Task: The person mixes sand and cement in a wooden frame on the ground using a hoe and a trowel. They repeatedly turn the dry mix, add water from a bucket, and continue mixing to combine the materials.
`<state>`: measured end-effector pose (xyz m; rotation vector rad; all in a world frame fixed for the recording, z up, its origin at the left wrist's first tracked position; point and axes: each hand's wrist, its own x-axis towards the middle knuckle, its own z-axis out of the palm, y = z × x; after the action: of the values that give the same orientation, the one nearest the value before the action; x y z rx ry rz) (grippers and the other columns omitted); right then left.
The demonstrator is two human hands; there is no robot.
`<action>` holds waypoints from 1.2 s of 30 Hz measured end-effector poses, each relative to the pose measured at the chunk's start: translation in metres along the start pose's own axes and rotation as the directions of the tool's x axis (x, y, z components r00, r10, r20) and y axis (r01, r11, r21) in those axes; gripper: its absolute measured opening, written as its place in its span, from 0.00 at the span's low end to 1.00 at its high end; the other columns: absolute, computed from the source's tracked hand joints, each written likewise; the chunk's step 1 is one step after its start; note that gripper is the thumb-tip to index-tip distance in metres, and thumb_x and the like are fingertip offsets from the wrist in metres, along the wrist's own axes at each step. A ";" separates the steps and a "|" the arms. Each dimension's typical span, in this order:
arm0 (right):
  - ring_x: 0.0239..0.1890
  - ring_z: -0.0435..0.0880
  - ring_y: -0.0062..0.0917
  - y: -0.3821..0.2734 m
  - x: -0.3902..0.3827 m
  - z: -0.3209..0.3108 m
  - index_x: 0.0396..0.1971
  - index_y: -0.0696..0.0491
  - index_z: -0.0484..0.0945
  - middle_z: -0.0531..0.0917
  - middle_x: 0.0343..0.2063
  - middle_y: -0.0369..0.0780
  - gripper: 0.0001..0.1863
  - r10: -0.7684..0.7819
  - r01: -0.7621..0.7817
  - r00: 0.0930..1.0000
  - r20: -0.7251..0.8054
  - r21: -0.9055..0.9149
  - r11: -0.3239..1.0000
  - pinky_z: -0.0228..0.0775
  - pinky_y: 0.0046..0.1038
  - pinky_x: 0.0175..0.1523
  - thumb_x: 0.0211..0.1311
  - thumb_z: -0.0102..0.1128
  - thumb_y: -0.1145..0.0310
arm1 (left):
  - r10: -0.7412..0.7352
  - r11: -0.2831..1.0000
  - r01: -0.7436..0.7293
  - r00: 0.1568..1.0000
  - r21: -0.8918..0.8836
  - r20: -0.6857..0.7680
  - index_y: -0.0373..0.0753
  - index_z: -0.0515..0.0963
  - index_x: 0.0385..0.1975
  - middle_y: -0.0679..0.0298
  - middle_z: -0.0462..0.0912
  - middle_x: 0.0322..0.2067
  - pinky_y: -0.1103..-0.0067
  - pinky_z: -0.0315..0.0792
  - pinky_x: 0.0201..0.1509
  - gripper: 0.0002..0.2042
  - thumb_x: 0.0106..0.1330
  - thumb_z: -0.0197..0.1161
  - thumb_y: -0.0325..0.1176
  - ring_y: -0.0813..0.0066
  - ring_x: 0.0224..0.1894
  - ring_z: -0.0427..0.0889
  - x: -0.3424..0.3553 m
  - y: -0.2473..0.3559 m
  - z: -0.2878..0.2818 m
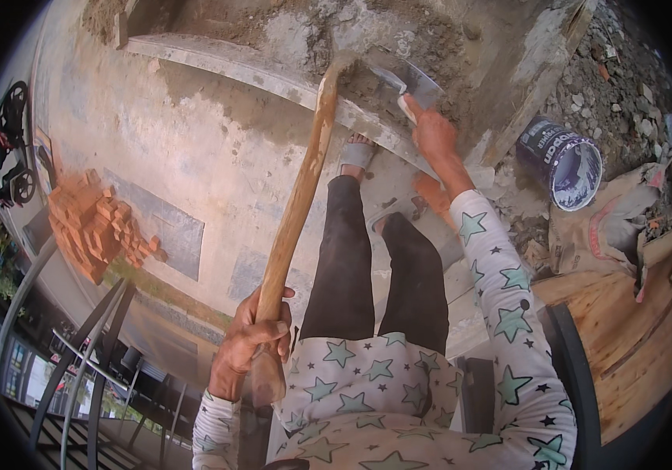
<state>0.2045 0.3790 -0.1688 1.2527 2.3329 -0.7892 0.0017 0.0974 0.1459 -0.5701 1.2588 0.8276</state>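
Observation:
My left hand is wrapped round the lower part of a long wooden tool handle. The handle slants up and away to a bent, mortar-smeared end over a board-edged mixing trough; the tool's head cannot be made out. In my right hand is a trowel, gripped by its pale handle. Its metal blade is at the wet grey-brown mortar, close to the far end of the wooden handle. A pale board forms the trough's near edge.
At right, a dark blue paint bucket lies tipped beside a torn paper sack and rubble. Plywood lies at lower right. Orange bricks are heaped at left, near metal bars. My feet stand by the trough's board.

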 end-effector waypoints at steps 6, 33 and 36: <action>0.43 0.84 0.46 0.010 -0.016 0.031 0.64 0.36 0.69 0.83 0.40 0.49 0.35 0.004 -0.001 0.999 -0.040 0.076 0.997 0.76 0.44 0.47 0.55 0.59 0.77 | -0.021 1.000 0.021 1.000 0.001 -0.020 0.27 0.66 0.52 0.62 0.70 0.20 0.77 0.74 0.16 0.29 0.47 0.64 0.26 0.73 0.14 0.73 0.001 0.004 0.002; 0.49 0.82 0.43 -0.058 0.036 -0.015 0.58 0.38 0.77 0.83 0.46 0.46 0.28 0.019 -0.027 0.996 0.087 0.087 0.996 0.75 0.38 0.52 0.55 0.62 0.73 | -0.040 0.999 0.039 0.999 0.034 0.030 0.31 0.65 0.53 0.63 0.71 0.23 0.76 0.75 0.20 0.27 0.51 0.63 0.26 0.73 0.17 0.75 0.004 0.000 -0.008; 0.48 0.83 0.41 -0.043 0.040 -0.009 0.56 0.35 0.79 0.84 0.45 0.44 0.27 0.076 -0.079 0.996 0.052 0.069 0.994 0.76 0.38 0.52 0.54 0.65 0.70 | -0.032 0.999 0.032 0.999 0.013 0.006 0.29 0.65 0.52 0.63 0.71 0.21 0.77 0.75 0.18 0.27 0.49 0.62 0.26 0.74 0.15 0.74 0.006 0.003 -0.002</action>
<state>0.1460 0.3908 -0.1720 1.3293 2.2207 -0.8747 -0.0017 0.0992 0.1395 -0.5759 1.2457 0.7934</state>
